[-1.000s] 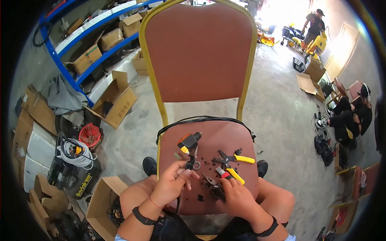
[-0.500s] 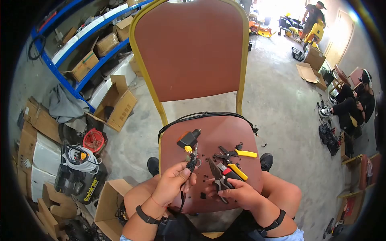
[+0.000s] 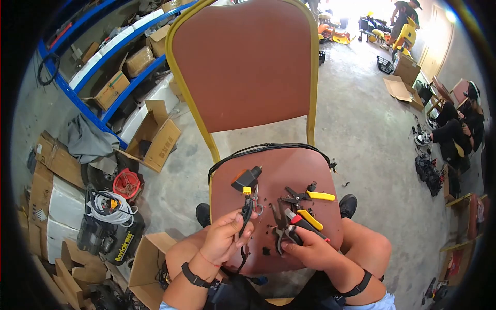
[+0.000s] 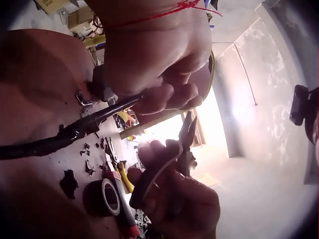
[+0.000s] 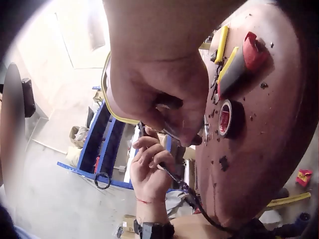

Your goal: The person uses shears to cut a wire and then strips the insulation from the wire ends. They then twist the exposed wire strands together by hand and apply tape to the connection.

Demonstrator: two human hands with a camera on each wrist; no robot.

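My left hand pinches a black wrapped cable above the front of the chair seat. The cable's upper end bears a yellow connector; its other end hangs below the hand. To the right, my right hand grips pliers by their handles, the nose pointing away from me. In the left wrist view, the plier tips stand close below the left fingers. Wire strippers with yellow handles and a red-and-black utility knife lie beyond the right hand.
A black tape roll and scissors lie on the seat among black scraps. Behind the connector sits a black-and-orange block. A coiled black cable runs along the seat's back edge. An open carton stands left.
My right hand has taken up the pliers from the seat and turned them nose-forward. My left hand still holds the cable, whose connector end now stands more upright.
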